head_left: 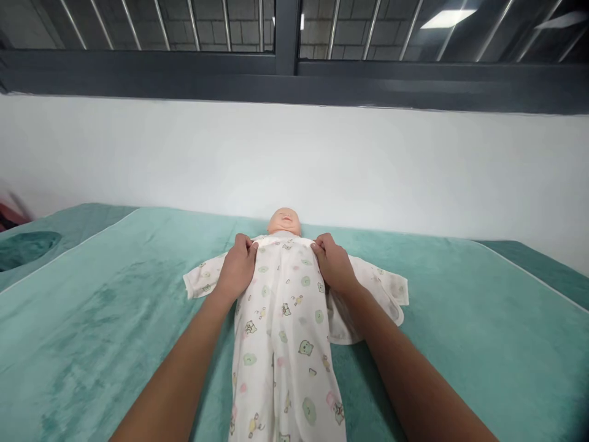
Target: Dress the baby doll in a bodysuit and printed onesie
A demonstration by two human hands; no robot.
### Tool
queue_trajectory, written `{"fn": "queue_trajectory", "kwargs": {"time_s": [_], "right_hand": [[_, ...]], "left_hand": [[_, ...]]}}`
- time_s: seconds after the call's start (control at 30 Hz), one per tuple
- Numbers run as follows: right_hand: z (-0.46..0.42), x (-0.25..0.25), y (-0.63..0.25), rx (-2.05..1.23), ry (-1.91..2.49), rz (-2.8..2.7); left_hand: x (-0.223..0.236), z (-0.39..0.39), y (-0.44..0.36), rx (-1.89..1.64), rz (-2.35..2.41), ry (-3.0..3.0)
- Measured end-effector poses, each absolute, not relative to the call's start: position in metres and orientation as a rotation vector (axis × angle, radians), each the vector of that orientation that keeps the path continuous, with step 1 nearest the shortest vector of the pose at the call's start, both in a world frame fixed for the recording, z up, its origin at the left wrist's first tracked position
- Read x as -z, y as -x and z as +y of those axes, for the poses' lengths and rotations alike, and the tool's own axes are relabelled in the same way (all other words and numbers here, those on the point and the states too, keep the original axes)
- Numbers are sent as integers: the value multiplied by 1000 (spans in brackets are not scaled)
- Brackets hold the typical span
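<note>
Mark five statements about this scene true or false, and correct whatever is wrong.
1. The left hand and the right hand both grip the printed garment. True.
2. The doll's head lies beyond both hands, towards the wall. True.
3. The garment is plain blue. False: it is white with small printed figures.
4. The doll lies on bare wooden boards. False: it lies on green fabric.
5. Metal bars show above the wall. True.

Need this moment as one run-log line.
left hand: pinching printed garment, top corner | right hand: pinching opposite top corner | doll: lying, head showing past garment | green blanket: beneath
</note>
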State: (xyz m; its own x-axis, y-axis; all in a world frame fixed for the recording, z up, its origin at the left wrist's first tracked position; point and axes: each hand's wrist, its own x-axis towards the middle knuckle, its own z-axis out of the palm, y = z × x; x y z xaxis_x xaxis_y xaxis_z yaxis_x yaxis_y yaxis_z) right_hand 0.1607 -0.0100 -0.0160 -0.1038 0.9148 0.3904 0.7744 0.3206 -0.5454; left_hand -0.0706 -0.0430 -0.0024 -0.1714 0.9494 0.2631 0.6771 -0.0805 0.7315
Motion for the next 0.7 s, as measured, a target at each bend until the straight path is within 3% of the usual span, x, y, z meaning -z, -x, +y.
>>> {"fn": "queue_trajectory", "kwargs": {"time_s": [0.3,0.57,0.7], "right_hand": [[15,9,-162,-442,1488,-1858],[-12,-2,-144,-711,1252,-1587],[-38,-18,-126,-716,1096,-1788]], "left_hand": [[9,-44,62,-1221,1970,-1667],[22,-36,68,-1338,1795,-1741],[16,-43,67,-1449,1705,-1819]]}}
